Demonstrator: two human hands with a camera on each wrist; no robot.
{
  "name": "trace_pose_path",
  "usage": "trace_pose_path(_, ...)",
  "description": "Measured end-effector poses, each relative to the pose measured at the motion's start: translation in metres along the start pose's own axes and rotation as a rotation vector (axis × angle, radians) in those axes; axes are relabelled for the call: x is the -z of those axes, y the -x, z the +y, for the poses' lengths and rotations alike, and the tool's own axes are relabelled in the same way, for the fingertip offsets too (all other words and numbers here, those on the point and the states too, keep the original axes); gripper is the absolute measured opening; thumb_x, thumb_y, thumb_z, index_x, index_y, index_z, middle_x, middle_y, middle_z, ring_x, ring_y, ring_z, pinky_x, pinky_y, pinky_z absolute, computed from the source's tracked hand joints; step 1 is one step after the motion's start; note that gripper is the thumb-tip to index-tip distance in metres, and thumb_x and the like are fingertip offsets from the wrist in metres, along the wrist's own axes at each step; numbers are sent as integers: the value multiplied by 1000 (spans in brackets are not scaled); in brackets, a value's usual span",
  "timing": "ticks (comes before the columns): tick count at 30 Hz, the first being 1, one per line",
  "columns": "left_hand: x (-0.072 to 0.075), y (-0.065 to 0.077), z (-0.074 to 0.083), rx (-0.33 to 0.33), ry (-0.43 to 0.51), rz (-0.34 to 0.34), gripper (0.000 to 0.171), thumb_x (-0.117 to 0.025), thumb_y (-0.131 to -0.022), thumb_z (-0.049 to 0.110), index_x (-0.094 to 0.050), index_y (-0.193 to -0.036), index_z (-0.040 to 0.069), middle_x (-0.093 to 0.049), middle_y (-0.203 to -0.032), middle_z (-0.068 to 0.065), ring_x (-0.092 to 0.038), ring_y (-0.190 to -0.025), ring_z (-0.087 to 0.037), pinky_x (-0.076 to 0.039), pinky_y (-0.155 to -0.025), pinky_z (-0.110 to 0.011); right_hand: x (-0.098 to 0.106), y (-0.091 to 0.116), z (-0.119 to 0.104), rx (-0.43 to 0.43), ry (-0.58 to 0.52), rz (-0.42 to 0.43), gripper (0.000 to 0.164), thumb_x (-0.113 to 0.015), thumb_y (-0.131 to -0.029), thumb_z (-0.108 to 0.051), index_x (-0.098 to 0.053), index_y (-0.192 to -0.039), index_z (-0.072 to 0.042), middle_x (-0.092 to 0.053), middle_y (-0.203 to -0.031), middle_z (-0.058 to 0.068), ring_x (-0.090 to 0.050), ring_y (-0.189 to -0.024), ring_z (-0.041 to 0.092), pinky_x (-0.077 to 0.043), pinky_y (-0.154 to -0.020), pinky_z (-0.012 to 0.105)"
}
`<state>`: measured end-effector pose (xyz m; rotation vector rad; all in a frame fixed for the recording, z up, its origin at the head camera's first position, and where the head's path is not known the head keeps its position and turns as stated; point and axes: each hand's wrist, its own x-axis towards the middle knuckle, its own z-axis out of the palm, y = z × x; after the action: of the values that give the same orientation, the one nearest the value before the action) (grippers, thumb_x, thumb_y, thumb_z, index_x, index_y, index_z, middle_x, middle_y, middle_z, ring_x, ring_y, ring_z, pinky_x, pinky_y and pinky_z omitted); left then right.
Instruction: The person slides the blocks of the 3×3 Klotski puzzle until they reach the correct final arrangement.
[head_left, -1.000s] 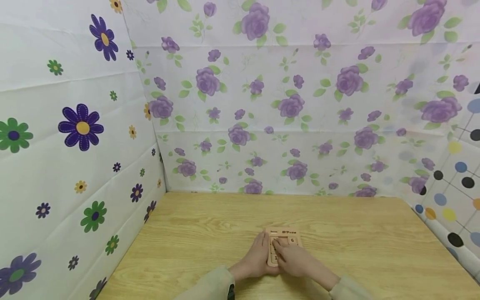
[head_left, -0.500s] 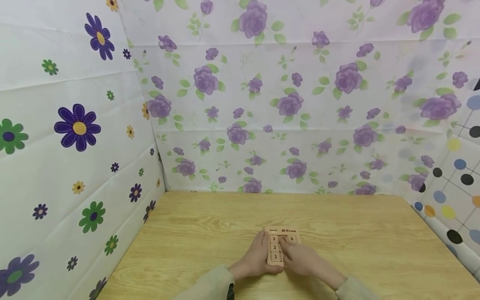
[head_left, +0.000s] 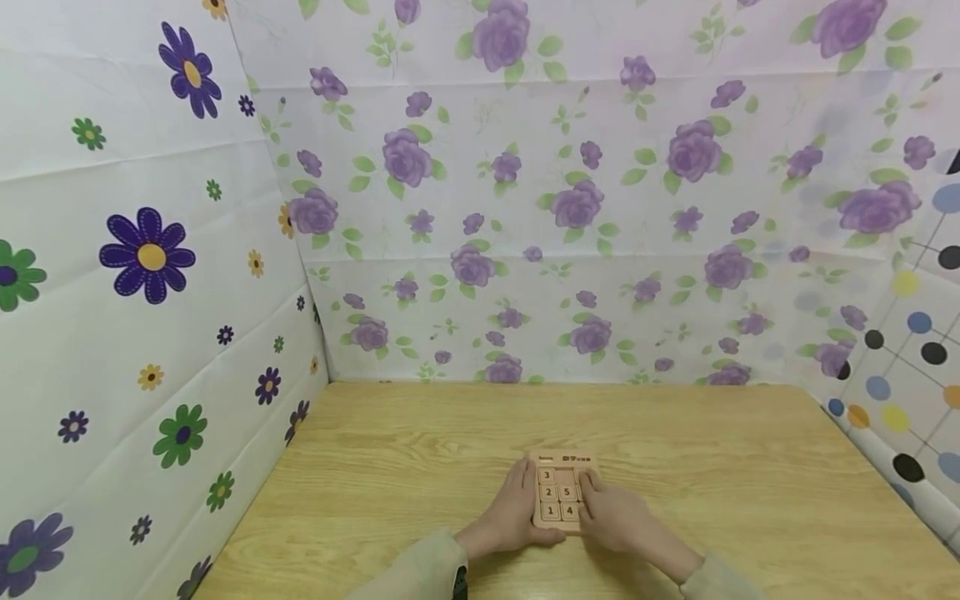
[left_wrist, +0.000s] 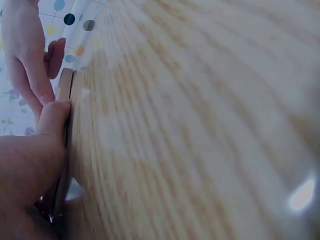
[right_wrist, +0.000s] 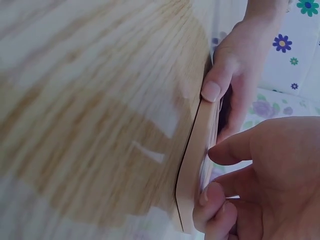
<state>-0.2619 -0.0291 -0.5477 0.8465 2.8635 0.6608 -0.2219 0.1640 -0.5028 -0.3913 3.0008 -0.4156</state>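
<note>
A wooden number sliding puzzle [head_left: 551, 457] lies on the table. Tiles 3, 2 and 1 form its left column, with the 5 tile [head_left: 567, 492] and 4 tile [head_left: 570, 510] in the middle one, below a vacant slot. My left hand [head_left: 506, 512] holds the frame, fingers along the left side and thumb on the near edge. In the right wrist view, the right hand [right_wrist: 285, 170] touches the puzzle's face with its fingertips, other fingers bent loosely. From the head view, that hand covers the right column of tiles.
The wood-grain table [head_left: 420, 442] carries the puzzle near its front middle. A cloth with purple roses [head_left: 577, 204] hangs behind it. Flower-print cloth [head_left: 150, 333] stands at the left, dotted cloth [head_left: 900, 375] at the right.
The right hand has slid rightward over the puzzle, from the left and middle columns to the right one, uncovering tiles 3, 2, 1, then 5 and 4. The left hand keeps its hold.
</note>
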Motion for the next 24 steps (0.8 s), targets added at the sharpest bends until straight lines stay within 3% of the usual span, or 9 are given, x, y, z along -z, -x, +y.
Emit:
trace_pose_path(11, 2, 0, 0, 7, 25, -2, 125, -72, -73, 64, -7, -151, -10, -12, -157, -30, -18, -147, -37, -27, -120, -43, 2, 0, 0, -3, 2, -67, 55, -44, -95, -17, -38, -144, 7, -39, -149, 25, -28, -45, 12, -24, -38, 25)
trace_pose_path(18, 1, 0, 0, 19, 34, -4, 125, -72, -73, 64, -7, -151, -9, -11, -158, -29, -17, -148, -36, -26, -120, -44, 1, -3, -4, -6, 20, -92, 57, -43, -92, -16, -37, -145, 5, -36, -152, 23, -26, -44, 11, -22, -37, 24)
trace_pose_path(24, 1, 0, 0, 2, 3, 12, 125, -73, -73, 64, -9, -151, -10, -14, -157, -30, -19, -147, -37, -26, -120, -43, 0, -3, -9, 8, 24, -61, 56, -43, -93, -16, -38, -144, 7, -38, -150, 24, -28, -45, 11, -24, -38, 25)
